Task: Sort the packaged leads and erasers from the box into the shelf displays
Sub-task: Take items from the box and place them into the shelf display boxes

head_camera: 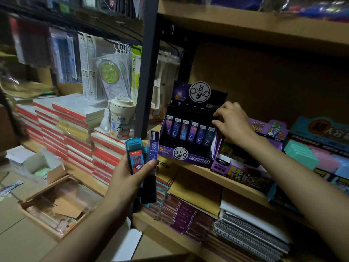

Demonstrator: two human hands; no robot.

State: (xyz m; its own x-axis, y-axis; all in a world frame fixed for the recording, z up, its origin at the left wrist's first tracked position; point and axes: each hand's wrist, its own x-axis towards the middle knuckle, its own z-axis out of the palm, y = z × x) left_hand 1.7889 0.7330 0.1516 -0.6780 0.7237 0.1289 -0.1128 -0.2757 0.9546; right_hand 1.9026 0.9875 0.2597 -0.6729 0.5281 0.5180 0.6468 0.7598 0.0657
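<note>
- Stock for the next placements sits in my left hand [130, 178]. Thumb and curled fingers clamp the lead packs [134, 161] upright, a teal one in front and a purple pack [152, 152] behind. I judge the labels face me for matching.
- Print on the purple pack resembles the constellation display [188, 154] on the shelf [226, 183], which stands just to its right, not touching.
- Right hand [233, 123] reaches the display's right rear row, fingers [221, 111] bent onto the dark packs there, probably seating one. I cannot tell whether they pinch anything.
</note>
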